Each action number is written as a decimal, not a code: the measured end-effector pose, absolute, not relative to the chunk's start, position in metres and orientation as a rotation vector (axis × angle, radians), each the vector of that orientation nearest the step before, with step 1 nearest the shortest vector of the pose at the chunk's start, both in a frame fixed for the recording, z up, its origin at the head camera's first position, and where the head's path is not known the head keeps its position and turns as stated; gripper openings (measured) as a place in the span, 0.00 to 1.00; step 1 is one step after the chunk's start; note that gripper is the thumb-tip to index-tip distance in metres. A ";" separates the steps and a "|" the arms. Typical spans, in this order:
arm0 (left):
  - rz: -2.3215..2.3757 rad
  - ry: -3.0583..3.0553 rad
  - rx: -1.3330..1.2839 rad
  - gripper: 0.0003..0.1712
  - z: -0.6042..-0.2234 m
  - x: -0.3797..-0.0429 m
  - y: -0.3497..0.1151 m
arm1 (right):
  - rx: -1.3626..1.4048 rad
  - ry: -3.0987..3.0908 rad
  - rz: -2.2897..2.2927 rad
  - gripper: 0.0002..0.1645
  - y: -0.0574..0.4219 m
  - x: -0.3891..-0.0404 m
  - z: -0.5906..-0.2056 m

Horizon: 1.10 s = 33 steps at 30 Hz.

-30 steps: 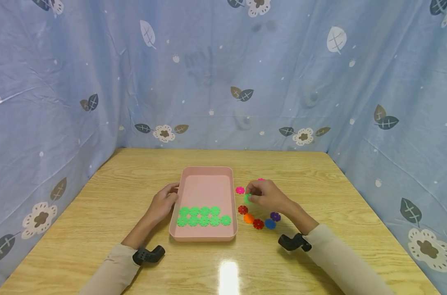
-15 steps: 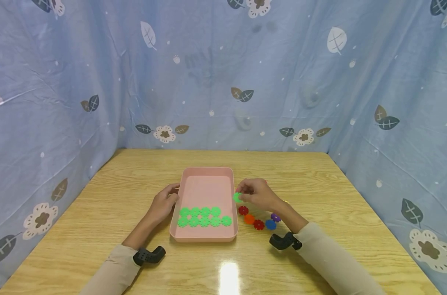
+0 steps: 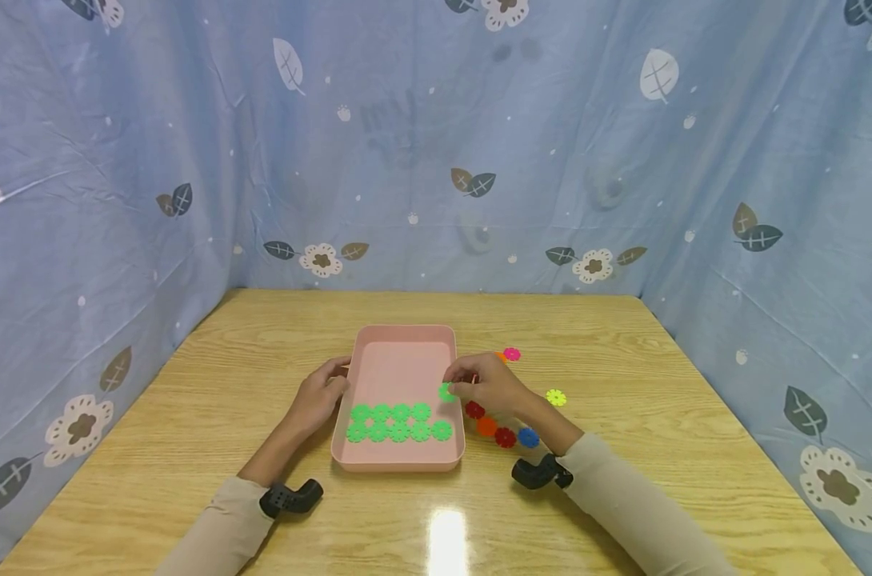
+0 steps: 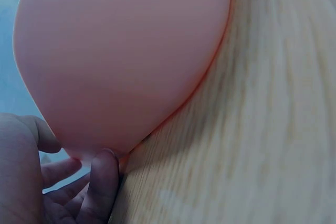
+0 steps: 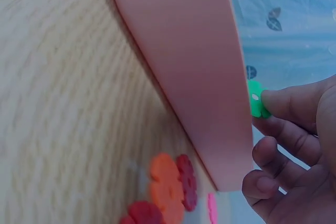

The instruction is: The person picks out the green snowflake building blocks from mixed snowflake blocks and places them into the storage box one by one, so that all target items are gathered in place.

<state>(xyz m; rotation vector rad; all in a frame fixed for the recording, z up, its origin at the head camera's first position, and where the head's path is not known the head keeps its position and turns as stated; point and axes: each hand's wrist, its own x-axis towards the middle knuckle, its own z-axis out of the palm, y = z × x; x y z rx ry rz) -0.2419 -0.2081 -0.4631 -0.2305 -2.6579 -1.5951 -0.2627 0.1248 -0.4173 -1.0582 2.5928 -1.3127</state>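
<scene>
A pink tray lies on the table, with several green snowflake discs in two rows along its near end. At the tray's left wall my left hand holds the side, its fingertips against the wall in the left wrist view. My right hand pinches a single green snowflake disc between thumb and finger, just above the tray's right rim. Beside the tray on the right lie dark red, orange and blue discs, partly under the right wrist.
Farther right on the wooden table is a yellow disc. Behind the right hand lies a pink disc, with an orange one partly hidden next to it. A blue patterned curtain surrounds the table on the far side and both flanks.
My right hand has carried the green disc leftward from the loose discs to over the tray's right side. The yellow disc has come into sight. My left hand and the tray stay put.
</scene>
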 end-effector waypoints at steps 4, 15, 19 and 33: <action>-1.593 -2.659 -0.207 0.29 -0.463 -0.243 -0.207 | -1.047 2.605 -1.290 0.05 0.122 -0.263 -0.421; -1.600 -2.651 -0.217 0.29 -0.462 -0.242 -0.207 | -1.044 2.565 -1.262 0.06 0.121 -0.267 -0.429; -1.595 -2.658 -0.199 0.29 -0.463 -0.243 -0.207 | -1.063 2.553 -1.257 0.06 0.119 -0.268 -0.430; -1.592 -2.652 -0.205 0.29 -0.464 -0.243 -0.208 | -1.110 2.606 -1.168 0.05 0.116 -0.271 -0.435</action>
